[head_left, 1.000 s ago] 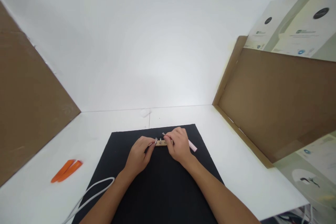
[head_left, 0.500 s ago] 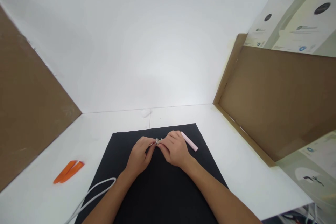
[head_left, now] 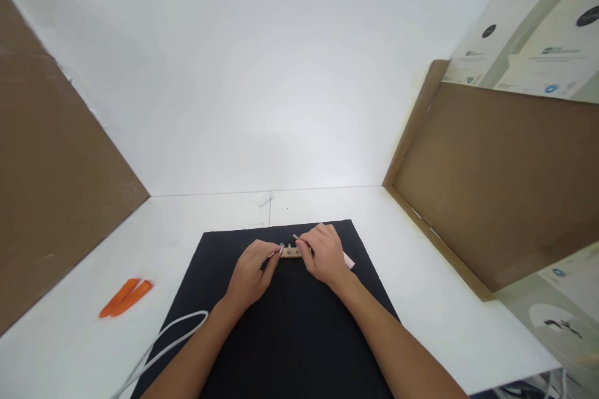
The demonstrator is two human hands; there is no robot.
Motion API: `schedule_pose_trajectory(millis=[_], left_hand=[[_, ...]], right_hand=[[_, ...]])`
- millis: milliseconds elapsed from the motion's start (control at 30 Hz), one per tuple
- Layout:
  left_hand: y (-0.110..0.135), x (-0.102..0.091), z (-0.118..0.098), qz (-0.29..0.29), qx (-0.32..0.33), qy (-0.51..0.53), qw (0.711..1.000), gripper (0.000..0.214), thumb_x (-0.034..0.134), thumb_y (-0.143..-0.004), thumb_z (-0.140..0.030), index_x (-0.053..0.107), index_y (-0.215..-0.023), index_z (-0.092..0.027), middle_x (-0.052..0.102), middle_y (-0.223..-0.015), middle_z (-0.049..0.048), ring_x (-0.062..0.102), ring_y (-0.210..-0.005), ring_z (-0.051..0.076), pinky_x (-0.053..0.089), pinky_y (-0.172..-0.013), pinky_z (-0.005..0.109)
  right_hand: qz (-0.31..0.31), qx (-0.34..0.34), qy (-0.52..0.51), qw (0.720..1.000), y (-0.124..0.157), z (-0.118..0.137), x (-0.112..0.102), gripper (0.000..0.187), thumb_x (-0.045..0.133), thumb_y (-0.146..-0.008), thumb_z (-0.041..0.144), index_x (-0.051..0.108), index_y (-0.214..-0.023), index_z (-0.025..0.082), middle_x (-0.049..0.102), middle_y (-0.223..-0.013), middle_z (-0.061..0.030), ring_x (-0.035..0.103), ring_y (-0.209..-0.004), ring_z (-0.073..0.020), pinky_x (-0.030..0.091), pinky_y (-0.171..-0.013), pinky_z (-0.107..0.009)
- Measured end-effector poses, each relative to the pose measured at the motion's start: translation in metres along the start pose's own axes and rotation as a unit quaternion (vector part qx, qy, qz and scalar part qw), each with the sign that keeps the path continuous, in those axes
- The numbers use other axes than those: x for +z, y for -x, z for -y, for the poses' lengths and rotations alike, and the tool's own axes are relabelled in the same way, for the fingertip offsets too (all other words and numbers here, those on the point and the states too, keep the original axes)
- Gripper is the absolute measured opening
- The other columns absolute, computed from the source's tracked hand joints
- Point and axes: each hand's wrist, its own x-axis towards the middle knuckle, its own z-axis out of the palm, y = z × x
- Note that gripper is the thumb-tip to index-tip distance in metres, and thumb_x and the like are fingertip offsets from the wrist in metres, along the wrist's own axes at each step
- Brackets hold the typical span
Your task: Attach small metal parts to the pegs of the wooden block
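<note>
A small light-wood strip (head_left: 291,253) with several little clear or metallic pieces along it lies near the far part of the black mat (head_left: 299,336). My left hand (head_left: 253,268) is closed in a pinch at the strip's left end, thumb and forefinger together beside one upright piece. My right hand (head_left: 324,254) is closed near the strip's right end. A small thin grey piece (head_left: 296,237) sticks out from its fingertips, its kind too small to tell. A pale pink bar (head_left: 349,261) lies partly hidden behind my right hand.
Two orange strips (head_left: 125,297) rest on the white table (head_left: 178,243) at the left. A white cable (head_left: 163,340) loops over the mat's left edge by my left forearm. Brown boards stand at the left (head_left: 56,168) and right (head_left: 505,181).
My right hand has moved right, away from my left hand, and more of the wooden strip now shows between them. The pink bar is now more covered. My left hand has stayed nearly in place.
</note>
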Motion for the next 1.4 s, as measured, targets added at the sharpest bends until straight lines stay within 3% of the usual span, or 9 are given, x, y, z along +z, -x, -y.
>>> schedule_pose_trajectory(millis=[167,333,500,667,833,1033,1200,1333,1400], left_hand=[[0.001,0.000,0.001,0.000,0.007,0.006,1.000,0.014,0.048,-0.094,-0.017,0.060,-0.101,-0.019,0.066,-0.091,0.0062,0.059,-0.084,0.017,0.050,-0.077,0.032],[0.002,-0.001,0.001,0.004,-0.002,-0.002,1.000,0.013,0.049,-0.094,-0.019,0.061,-0.099,-0.019,0.066,-0.090,0.0061,0.060,-0.084,0.018,0.050,-0.077,0.032],[0.002,-0.001,0.001,-0.001,0.006,-0.006,1.000,0.015,0.049,-0.093,-0.017,0.062,-0.100,-0.019,0.067,-0.090,0.0057,0.061,-0.084,0.017,0.051,-0.076,0.031],[0.001,-0.001,0.001,0.001,0.002,-0.009,1.000,0.014,0.049,-0.094,-0.018,0.061,-0.099,-0.019,0.067,-0.090,0.0055,0.061,-0.084,0.017,0.051,-0.077,0.031],[0.002,0.000,0.003,-0.001,0.012,-0.006,1.000,0.015,0.048,-0.093,-0.016,0.060,-0.102,-0.019,0.066,-0.092,0.0061,0.059,-0.087,0.018,0.051,-0.079,0.032],[0.001,0.000,0.003,0.006,0.006,-0.016,1.000,0.015,0.048,-0.094,-0.017,0.060,-0.102,-0.020,0.066,-0.094,0.0064,0.059,-0.088,0.019,0.051,-0.081,0.034],[0.001,0.000,0.004,0.004,0.013,-0.019,1.000,0.016,0.048,-0.093,-0.016,0.060,-0.102,-0.020,0.067,-0.095,0.0060,0.060,-0.089,0.018,0.051,-0.081,0.033],[0.001,0.000,0.004,0.002,0.009,-0.022,1.000,0.015,0.047,-0.094,-0.018,0.060,-0.102,-0.020,0.067,-0.094,0.0064,0.060,-0.088,0.019,0.051,-0.080,0.034],[0.002,0.000,0.004,0.006,0.009,-0.020,1.000,0.015,0.048,-0.094,-0.018,0.060,-0.102,-0.020,0.066,-0.094,0.0064,0.059,-0.088,0.018,0.051,-0.080,0.034]], right_hand=[[0.036,-0.082,-0.005,0.996,0.001,0.005,0.001,0.016,0.052,-0.093,0.024,0.061,-0.082,0.018,0.061,-0.069,-0.0027,0.048,-0.070,-0.0181,0.029,-0.067,-0.035],[0.009,-0.013,0.002,1.000,0.001,0.006,0.002,0.019,0.050,-0.094,0.022,0.059,-0.077,0.018,0.061,-0.068,-0.0029,0.049,-0.070,-0.0178,0.030,-0.068,-0.035],[0.043,-0.075,0.005,0.996,0.002,0.011,0.004,0.016,0.051,-0.094,0.026,0.062,-0.084,0.018,0.061,-0.070,-0.0031,0.048,-0.070,-0.0182,0.029,-0.066,-0.035],[0.012,0.001,0.020,1.000,0.002,0.007,0.004,0.019,0.051,-0.094,0.022,0.060,-0.078,0.018,0.061,-0.068,-0.0032,0.048,-0.068,-0.0174,0.028,-0.066,-0.034],[0.040,-0.084,0.006,0.996,0.002,0.012,0.006,0.019,0.050,-0.095,0.026,0.061,-0.082,0.018,0.062,-0.070,-0.0034,0.048,-0.069,-0.0179,0.028,-0.065,-0.034],[0.012,0.008,0.030,0.999,0.001,0.007,0.004,0.021,0.051,-0.094,0.022,0.059,-0.075,0.017,0.060,-0.067,-0.0032,0.048,-0.068,-0.0174,0.028,-0.066,-0.034],[0.045,-0.086,0.008,0.995,0.001,0.011,0.004,0.018,0.051,-0.094,0.026,0.061,-0.081,0.018,0.061,-0.069,-0.0028,0.048,-0.070,-0.0178,0.028,-0.066,-0.035],[0.015,0.002,0.016,1.000,0.002,0.011,0.003,0.019,0.050,-0.094,0.023,0.059,-0.078,0.018,0.060,-0.069,-0.0031,0.048,-0.071,-0.0181,0.029,-0.068,-0.035],[0.016,0.015,0.016,1.000,0.002,0.010,0.003,0.021,0.049,-0.094,0.023,0.058,-0.075,0.018,0.060,-0.067,-0.0030,0.048,-0.070,-0.0180,0.029,-0.068,-0.036]])
